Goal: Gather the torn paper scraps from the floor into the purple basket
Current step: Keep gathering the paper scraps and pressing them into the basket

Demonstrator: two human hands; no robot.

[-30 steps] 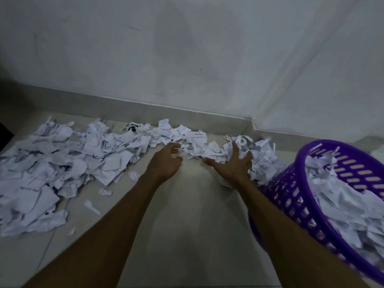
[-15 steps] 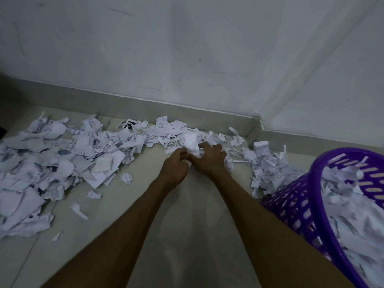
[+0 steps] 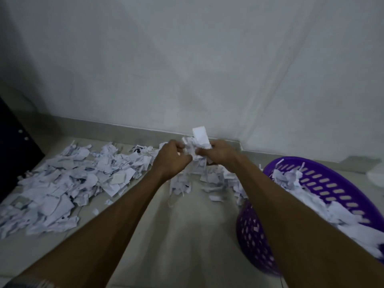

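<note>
A bunch of paper scraps (image 3: pixel 195 147) clamped between the left hand (image 3: pixel 172 157) and the right hand (image 3: pixel 220 151), fingers of both curled round it, raised just above the floor (image 3: pixel 187 235) near the skirting, a few pieces dangling loose beneath. Just to the right, the purple basket (image 3: pixel 324 179), already well heaped with torn paper, so a good share of the job apparently done. Still to gather: a thin scatter (image 3: pixel 216 183) under the hands and beside the basket, and the big spread of scraps (image 3: pixel 68 183) across the floor to the left, probably several more handfuls.
</note>
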